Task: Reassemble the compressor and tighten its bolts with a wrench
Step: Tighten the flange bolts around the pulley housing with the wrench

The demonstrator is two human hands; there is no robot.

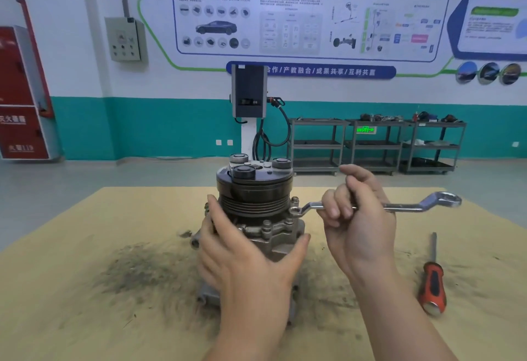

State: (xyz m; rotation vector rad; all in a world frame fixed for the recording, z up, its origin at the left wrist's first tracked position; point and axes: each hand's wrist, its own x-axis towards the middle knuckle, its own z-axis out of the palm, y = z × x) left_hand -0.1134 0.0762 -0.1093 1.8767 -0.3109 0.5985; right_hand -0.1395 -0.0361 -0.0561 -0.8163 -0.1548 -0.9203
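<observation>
While left hand (245, 249) steadies compressor (256, 201), right hand (356, 218) grips wrench (405, 206).

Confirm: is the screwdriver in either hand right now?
No: the screwdriver lies on the mat to the right, while the right hand grips the wrench and the left hand steadies the compressor.

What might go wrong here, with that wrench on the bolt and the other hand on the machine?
1. The wrench ring may slip off the bolt if the right hand pulls unevenly.
2. The compressor stands upright on the dusty mat, steadied only by the left hand; a hard pull might tip or slide it.
3. The left hand's fingers lie near the bolt and could get knocked.
</observation>
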